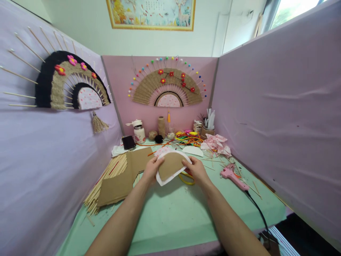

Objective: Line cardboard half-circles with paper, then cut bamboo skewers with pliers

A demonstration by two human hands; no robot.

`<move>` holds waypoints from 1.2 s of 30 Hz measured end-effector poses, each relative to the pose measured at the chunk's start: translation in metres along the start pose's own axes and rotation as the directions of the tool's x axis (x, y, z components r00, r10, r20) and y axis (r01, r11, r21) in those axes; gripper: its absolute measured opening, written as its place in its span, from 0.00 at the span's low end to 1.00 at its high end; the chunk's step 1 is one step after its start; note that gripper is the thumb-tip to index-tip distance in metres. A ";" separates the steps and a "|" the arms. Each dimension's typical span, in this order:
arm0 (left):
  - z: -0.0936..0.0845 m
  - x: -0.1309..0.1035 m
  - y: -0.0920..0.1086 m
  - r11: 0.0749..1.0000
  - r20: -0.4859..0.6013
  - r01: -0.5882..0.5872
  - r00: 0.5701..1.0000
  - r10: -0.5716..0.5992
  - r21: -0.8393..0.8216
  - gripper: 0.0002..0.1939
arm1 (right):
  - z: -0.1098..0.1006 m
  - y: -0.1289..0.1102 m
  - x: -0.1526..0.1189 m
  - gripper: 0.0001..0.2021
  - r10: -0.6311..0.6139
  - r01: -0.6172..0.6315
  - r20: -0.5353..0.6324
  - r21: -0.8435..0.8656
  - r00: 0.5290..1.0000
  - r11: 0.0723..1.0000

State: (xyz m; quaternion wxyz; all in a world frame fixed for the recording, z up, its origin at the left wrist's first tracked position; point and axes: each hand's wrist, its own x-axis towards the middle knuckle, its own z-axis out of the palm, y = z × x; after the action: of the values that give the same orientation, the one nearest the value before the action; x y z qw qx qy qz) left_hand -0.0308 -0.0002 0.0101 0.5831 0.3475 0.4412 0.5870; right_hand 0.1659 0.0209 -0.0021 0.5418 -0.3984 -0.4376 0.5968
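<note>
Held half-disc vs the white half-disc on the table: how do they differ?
Look: the held half-disc shows a brown face with a white border; the white half-disc looks plain white.
Pose: the held half-disc is gripped by the left hand and right hand; the white half-disc lies on the table.
Shared: a rounded edge.

readable text: none | framed wall picture (150,21): columns of characters, too small to read
</note>
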 end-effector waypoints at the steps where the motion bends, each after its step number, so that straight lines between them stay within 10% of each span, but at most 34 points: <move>1: -0.004 0.001 0.006 0.996 0.015 -0.012 1.000 0.013 -0.092 0.18 | -0.001 -0.001 0.001 0.18 0.009 -0.008 -0.022 0.072 1.000 0.997; 8: 0.009 -0.011 -0.001 0.973 0.357 0.136 0.932 -0.061 -0.189 0.20 | 0.005 -0.005 -0.003 0.19 0.038 -0.033 -0.012 0.274 0.999 0.961; 15: 0.026 -0.013 -0.016 0.934 -0.038 -0.031 0.999 0.019 -0.355 0.19 | 0.013 0.014 -0.005 0.16 -0.030 0.048 0.109 -0.167 0.994 0.985; 20: 0.005 -0.003 0.010 0.914 -0.103 -0.107 0.992 0.071 -0.392 0.16 | 0.000 0.014 -0.006 0.13 -0.261 0.238 0.118 -0.835 0.958 0.496; 25: -0.018 0.008 0.024 0.881 -0.202 -0.192 0.973 0.112 -0.432 0.13 | -0.005 0.013 -0.011 0.12 -0.105 0.142 0.132 -0.986 0.986 0.084; 36: -0.039 0.015 0.037 0.858 -0.285 -0.256 0.949 0.136 -0.445 0.15 | -0.005 0.010 -0.012 0.06 0.029 0.144 0.145 -0.989 0.989 0.033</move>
State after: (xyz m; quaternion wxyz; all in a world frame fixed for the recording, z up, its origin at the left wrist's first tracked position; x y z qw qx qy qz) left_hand -0.0821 0.0126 0.0283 0.5288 0.1621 0.3132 0.7720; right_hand 0.1688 0.0088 -0.0133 0.1079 -0.6065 -0.7775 0.1265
